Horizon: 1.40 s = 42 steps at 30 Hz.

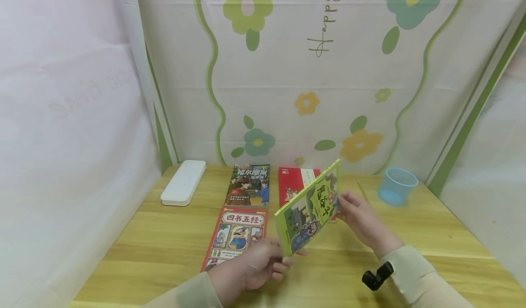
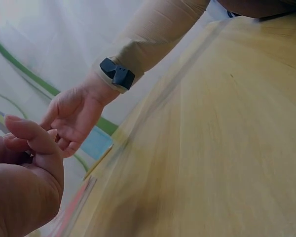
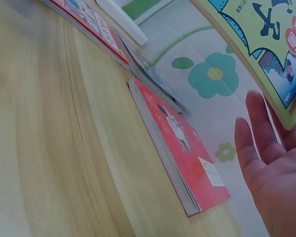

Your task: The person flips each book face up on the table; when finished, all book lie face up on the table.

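Note:
Both hands hold a yellow-green comic-style book [image 1: 309, 212] tilted up above the table, its illustrated cover facing up and to the right. My left hand [image 1: 255, 263] grips its lower left corner, fingers curled underneath. At the opposite edge my right hand [image 1: 363, 220] pinches the book; the right wrist view shows the book's corner [image 3: 281, 94] between the thumb and the fingers. In the left wrist view the left hand [image 2: 27, 185] is close up with bent fingers, and the book is hidden there. Partly behind the held book lies a red book [image 1: 291, 180].
Left of it are a dark illustrated book [image 1: 248, 184] and a red-bordered book [image 1: 236, 230], partly covered by the left forearm. A white case [image 1: 184, 182] lies at the back left. A blue translucent cup [image 1: 396, 187] and a thin stick [image 1: 363, 189] are at the back right. Printed curtains surround the table.

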Tool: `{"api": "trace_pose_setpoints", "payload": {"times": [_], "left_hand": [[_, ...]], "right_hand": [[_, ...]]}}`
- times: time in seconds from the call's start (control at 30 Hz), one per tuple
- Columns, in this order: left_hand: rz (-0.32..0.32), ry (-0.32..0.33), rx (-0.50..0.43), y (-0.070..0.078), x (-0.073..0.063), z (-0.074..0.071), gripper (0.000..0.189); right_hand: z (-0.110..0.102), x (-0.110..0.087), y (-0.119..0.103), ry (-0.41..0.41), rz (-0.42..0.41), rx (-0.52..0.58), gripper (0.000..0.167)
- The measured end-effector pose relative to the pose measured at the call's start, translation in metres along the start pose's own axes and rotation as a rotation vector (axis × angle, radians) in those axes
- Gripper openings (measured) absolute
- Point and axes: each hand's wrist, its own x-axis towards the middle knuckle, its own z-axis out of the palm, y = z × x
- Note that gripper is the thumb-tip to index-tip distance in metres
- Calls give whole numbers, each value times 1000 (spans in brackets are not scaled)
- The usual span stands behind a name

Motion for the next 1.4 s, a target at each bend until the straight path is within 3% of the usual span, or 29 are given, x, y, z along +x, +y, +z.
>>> {"api": "trace_pose_setpoints", "payload": {"times": [0.23, 0.43, 0.53, 0.63, 0.73, 1.1, 1.3, 1.4], "left_hand": [[29, -12, 29, -2, 1, -2, 43], [64, -103, 70, -3, 2, -8, 43], [40, -169, 52, -2, 2, -10, 44], [20, -195, 53, 0, 1, -11, 44], [22, -177, 58, 3, 1, -11, 44], [109, 15, 111, 9, -4, -16, 52], [115, 53, 124, 15, -9, -21, 67], [117, 59, 132, 19, -11, -22, 64]], "right_hand": [[2, -1, 2, -17, -18, 119, 29], [1, -1, -2, 54, 9, 72, 22], [1, -2, -4, 103, 54, 34, 16], [0, -3, -5, 149, 95, -3, 15], [-1, -5, -5, 173, 114, -20, 14], [-10, -7, -3, 162, 165, -96, 18], [-12, -8, -4, 135, 193, -120, 23], [-12, -9, -4, 129, 202, -121, 25]]}}
